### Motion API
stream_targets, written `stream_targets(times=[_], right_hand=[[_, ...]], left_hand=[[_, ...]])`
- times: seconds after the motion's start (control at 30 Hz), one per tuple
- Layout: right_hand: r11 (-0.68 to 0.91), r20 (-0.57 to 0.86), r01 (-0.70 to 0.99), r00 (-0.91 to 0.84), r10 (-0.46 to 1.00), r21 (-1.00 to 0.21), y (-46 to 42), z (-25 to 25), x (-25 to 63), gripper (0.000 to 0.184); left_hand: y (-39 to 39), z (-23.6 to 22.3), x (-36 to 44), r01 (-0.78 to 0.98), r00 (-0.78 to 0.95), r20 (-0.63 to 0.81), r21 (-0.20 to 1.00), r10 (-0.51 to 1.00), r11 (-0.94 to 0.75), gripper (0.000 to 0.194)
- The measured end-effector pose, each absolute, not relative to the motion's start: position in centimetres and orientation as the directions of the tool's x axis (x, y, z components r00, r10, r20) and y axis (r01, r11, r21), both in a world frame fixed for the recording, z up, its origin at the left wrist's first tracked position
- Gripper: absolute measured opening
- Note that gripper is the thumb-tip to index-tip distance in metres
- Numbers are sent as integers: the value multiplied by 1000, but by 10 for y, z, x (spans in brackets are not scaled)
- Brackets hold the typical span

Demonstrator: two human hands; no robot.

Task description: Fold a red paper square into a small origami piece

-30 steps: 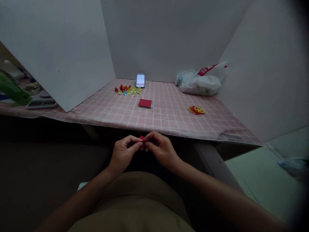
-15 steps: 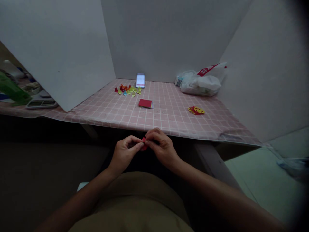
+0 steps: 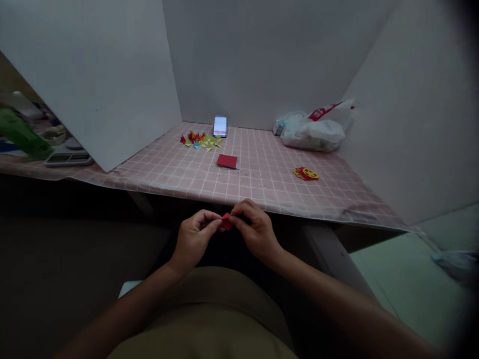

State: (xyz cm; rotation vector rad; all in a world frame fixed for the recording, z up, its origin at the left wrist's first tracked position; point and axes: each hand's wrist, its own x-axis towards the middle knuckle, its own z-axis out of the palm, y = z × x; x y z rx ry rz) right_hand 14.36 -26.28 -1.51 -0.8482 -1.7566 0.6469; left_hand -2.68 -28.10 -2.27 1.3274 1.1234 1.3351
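A small folded piece of red paper (image 3: 226, 221) is stretched between my two hands, in front of the table's near edge and above my lap. My left hand (image 3: 195, 237) pinches its left side between thumb and fingers. On the opposite side, my right hand (image 3: 256, 230) pinches it the same way. The fingertips cover both ends of the paper, so only its middle shows. Beyond the hands, a stack of square paper (image 3: 227, 160) with a red sheet on top lies on the table.
Several small folded paper figures (image 3: 202, 140) in red, orange, yellow and blue stand before a lit phone (image 3: 220, 126). Yellow and red cut-out pieces (image 3: 306, 173) lie to the right, with a white plastic bag (image 3: 314, 133) behind. White panels (image 3: 262, 60) enclose the pink checked table (image 3: 179, 174).
My right hand has shifted slightly right, away from the left, and more of the red paper shows between the fingers. The view has tilted a little. Both hands keep their pinch.
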Motion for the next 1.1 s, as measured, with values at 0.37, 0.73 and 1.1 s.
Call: stream_targets(times=[0.37, 0.73, 1.1], right_hand=[[544, 512, 246, -186, 839, -802, -264, -19, 142, 17], [574, 520, 258, -251, 816, -777, -263, -19, 141, 15], [588, 522, 247, -286, 804, -770, -266, -19, 142, 18]], left_hand=[[-280, -28, -22, -153, 43, 73, 986, 996, -66, 12], [-282, -25, -22, -81, -3, 103, 991, 995, -103, 8], [-284, -26, -21, -18, 10, 144, 989, 990, -144, 7]])
